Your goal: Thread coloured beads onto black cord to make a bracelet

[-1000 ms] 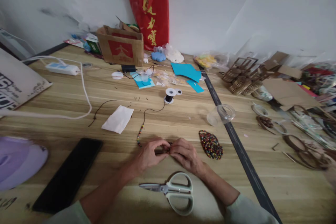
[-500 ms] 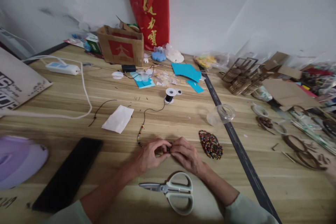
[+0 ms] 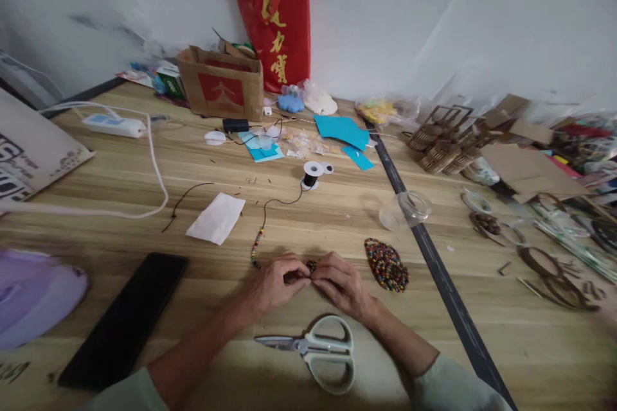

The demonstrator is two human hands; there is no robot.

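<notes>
My left hand [image 3: 279, 284] and my right hand [image 3: 341, 284] meet fingertip to fingertip over the table. Both are closed in a pinch on a beaded string [image 3: 311, 266], whose small dark beads show between the fingers. From behind my left hand a strand of colourful beads [image 3: 255, 247] runs out on black cord [image 3: 279, 201] to a spool [image 3: 311, 176]. Right of my right hand lies a heap of multicoloured bead strands [image 3: 386, 264]. Scissors with pale handles [image 3: 330, 353] rest below my hands, blades to the left. My fingers hide the exact grip.
A black phone [image 3: 125, 318] and a white paper [image 3: 216, 218] lie at left. A clear plastic container [image 3: 405, 210] stands at right, beyond the bead heap. Further back are blue card [image 3: 341, 131], a cardboard box [image 3: 222, 87], a red bag [image 3: 284, 26] and small woven baskets [image 3: 441, 144].
My left fingers have drawn closer together and their tips have come down beside the right fingertips. The spool, scissors and bead heap stay in place.
</notes>
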